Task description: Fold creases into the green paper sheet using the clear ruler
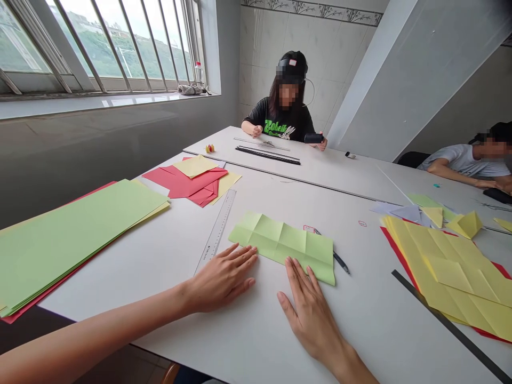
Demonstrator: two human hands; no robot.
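A creased, folded light-green paper lies on the white table in front of me. My left hand rests flat on the table, fingers stretched out, fingertips just short of the paper's near left edge. My right hand also lies flat and open, its fingertips touching the paper's near edge. Neither hand holds anything. A clear ruler lies to the left of the paper and a pen pokes out from under its right side.
A stack of large green sheets sits at the left, red and yellow sheets beyond, yellow creased sheets and a black strip at the right. One person sits at the far end, another at the right edge.
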